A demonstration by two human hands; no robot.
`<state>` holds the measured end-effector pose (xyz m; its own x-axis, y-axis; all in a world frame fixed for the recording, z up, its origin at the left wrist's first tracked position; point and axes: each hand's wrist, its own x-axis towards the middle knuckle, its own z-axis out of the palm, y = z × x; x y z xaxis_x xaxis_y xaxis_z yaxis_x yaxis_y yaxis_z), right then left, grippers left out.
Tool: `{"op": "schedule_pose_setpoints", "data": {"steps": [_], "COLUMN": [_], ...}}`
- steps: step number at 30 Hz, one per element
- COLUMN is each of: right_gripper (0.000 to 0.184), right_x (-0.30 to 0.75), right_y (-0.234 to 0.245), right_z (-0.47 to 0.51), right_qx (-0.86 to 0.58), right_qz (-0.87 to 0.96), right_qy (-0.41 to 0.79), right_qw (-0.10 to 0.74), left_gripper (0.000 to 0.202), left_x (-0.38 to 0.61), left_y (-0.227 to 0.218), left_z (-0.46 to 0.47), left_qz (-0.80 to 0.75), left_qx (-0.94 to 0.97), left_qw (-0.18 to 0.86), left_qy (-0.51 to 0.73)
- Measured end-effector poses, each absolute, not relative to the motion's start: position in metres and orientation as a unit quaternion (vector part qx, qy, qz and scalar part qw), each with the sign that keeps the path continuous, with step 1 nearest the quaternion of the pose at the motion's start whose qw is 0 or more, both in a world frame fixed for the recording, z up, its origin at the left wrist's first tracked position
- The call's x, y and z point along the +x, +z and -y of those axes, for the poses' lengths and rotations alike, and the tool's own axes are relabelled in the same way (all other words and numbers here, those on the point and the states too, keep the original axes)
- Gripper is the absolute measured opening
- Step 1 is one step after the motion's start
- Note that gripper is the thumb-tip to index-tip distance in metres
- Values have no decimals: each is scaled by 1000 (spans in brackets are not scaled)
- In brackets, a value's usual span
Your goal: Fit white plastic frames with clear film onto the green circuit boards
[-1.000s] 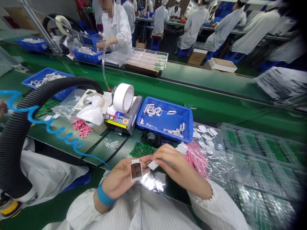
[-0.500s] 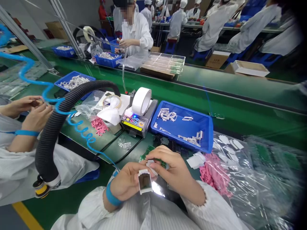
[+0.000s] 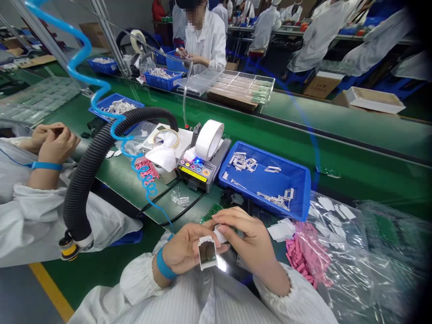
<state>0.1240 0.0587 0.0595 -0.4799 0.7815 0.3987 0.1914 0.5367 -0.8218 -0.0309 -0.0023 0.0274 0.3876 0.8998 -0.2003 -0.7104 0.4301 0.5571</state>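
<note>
My left hand (image 3: 178,249) is closed around a small white plastic frame (image 3: 201,258) with a dark, glossy panel inside it. Just to the right, my right hand (image 3: 248,238) pinches a small white flat piece (image 3: 221,235) between thumb and fingers, beside the frame's upper right edge. I cannot tell whether the two touch. A green circuit board (image 3: 212,213) lies behind my hands, partly covered by them. Beyond is a blue tray (image 3: 263,173) holding white plastic frames. White pads (image 3: 281,230) and pink strips (image 3: 300,258) lie right of my right hand.
A tape dispenser (image 3: 197,173) with a white roll (image 3: 209,139) stands behind my hands. A black hose (image 3: 79,189) and a coiled blue cord (image 3: 114,128) cross the left side. A co-worker's hands (image 3: 56,144) work there. Clear plastic bags (image 3: 357,261) lie at right.
The view has swung slightly left, so the bench items sit farther right. My hands keep their holds on the frame and the white piece, with little other movement.
</note>
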Motion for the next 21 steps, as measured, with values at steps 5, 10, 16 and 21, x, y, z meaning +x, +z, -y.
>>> {"op": "schedule_pose_setpoints", "data": {"steps": [5, 10, 16, 21], "right_gripper": [20, 21, 10, 14], "right_x": [122, 121, 115, 131], "right_y": [53, 47, 50, 59], "right_z": [-48, -43, -44, -37], "right_qx": [-332, -321, -391, -401], "right_qz": [807, 809, 776, 810], "right_qy": [226, 213, 311, 328], "right_qw": [433, 444, 386, 275], "left_gripper": [41, 41, 45, 35], "left_x": [-28, -26, -33, -56], "left_y": [31, 32, 24, 18], "left_z": [2, 4, 4, 3], "left_qz": [-253, -258, -298, -289], "left_qx": [200, 194, 193, 163], "left_qw": [797, 790, 771, 742], "left_qy": [511, 521, 529, 583]}}
